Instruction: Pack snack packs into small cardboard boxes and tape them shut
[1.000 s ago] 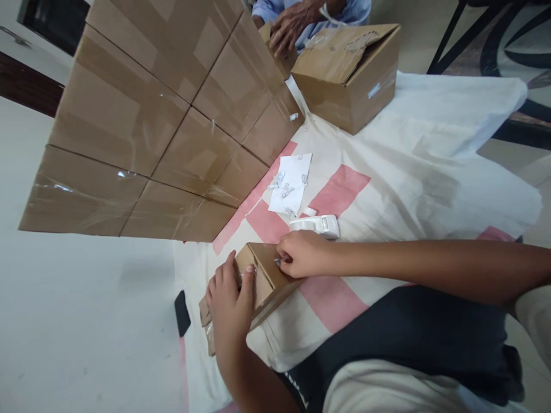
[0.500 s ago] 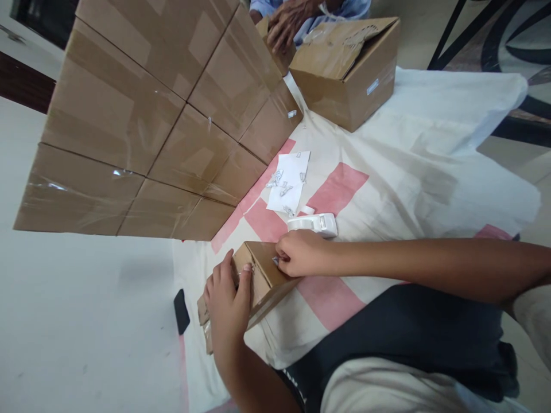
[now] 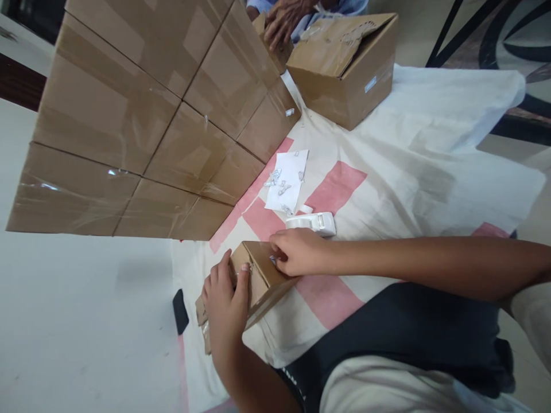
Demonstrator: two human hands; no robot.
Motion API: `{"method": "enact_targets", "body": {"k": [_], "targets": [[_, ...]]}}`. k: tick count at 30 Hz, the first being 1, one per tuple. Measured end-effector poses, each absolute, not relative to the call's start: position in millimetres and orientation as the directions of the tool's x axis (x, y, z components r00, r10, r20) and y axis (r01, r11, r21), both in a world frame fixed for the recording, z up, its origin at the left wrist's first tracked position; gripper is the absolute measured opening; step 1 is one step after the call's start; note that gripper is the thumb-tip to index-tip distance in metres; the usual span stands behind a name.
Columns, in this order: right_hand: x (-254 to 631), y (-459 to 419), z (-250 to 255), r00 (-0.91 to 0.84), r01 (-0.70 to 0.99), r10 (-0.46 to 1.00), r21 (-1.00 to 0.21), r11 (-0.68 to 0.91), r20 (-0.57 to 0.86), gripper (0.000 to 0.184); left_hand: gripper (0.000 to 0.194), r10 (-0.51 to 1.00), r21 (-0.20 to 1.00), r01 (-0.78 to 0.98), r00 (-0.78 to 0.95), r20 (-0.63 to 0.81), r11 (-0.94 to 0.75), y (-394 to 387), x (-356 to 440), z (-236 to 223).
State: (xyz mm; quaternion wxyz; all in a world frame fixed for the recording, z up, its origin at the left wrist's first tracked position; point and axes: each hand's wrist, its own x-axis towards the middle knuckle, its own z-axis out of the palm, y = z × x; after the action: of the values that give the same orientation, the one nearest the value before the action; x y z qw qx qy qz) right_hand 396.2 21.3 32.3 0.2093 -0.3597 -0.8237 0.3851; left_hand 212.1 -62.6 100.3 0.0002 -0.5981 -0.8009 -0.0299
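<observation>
A small cardboard box (image 3: 259,283) stands tilted in view on the cloth before me. My left hand (image 3: 226,295) grips its left part, thumb on top and fingers over the far side. My right hand (image 3: 297,251) touches the box's right side, index finger raised apart from the thumb. Beside those fingertips a small label (image 3: 272,260) shows on the cardboard, partly covered by the hand. A white tape dispenser (image 3: 316,223) lies just beyond my right hand. Past it is a white sheet (image 3: 287,180) with several small labels or clear scraps on it.
Stacked taped cartons (image 3: 172,143) form a wall at the left. A larger carton (image 3: 344,80) with a lifted flap stands at the back, near another person's hands (image 3: 284,23). A black flat object (image 3: 181,311) lies by the white wall. Crumpled brown packaging (image 3: 203,321) sits left of my box.
My right hand's index finger has lifted and straightened away from the thumb, showing more of the label area. My left hand keeps its hold on the box. The view has shifted slightly.
</observation>
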Motion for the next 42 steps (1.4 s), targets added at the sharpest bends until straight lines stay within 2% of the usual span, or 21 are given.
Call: {"method": "enact_targets", "body": {"k": [4, 11, 23, 28, 31, 34, 42], "targets": [[394, 23, 25, -0.642, 0.326, 0.744, -0.813, 0.482, 0.183, 0.011, 0.061, 0.959, 0.039, 0.96, -0.28, 0.04, 0.278, -63, 212, 100], [395, 22, 28, -0.66, 0.388, 0.749, -0.83, 0.4, 0.052, 0.016, 0.061, 0.959, 0.051, 0.959, -0.28, 0.044, 0.278, -63, 213, 101], [395, 21, 31, -0.689, 0.384, 0.721, -0.807, 0.449, 0.073, 0.02, 0.061, 0.956, 0.049, 0.956, -0.29, 0.049, 0.288, -61, 212, 100], [404, 23, 40, -0.807, 0.322, 0.589, -0.813, 0.484, 0.031, 0.017, 0.06, 0.958, 0.039, 0.959, -0.283, 0.048, 0.281, -61, 211, 100], [408, 23, 42, -0.85, 0.276, 0.527, -0.852, 0.445, 0.0, 0.012, 0.059, 0.96, 0.037, 0.961, -0.277, 0.05, 0.275, -61, 211, 100], [408, 23, 41, -0.804, 0.31, 0.595, -0.859, 0.407, -0.009, 0.01, 0.059, 0.956, 0.04, 0.957, -0.291, 0.045, 0.289, -60, 211, 100], [409, 30, 36, -0.717, 0.391, 0.695, -0.795, 0.463, 0.052, 0.007, 0.061, 0.961, 0.043, 0.961, -0.275, 0.039, 0.273, -62, 211, 101]]}}
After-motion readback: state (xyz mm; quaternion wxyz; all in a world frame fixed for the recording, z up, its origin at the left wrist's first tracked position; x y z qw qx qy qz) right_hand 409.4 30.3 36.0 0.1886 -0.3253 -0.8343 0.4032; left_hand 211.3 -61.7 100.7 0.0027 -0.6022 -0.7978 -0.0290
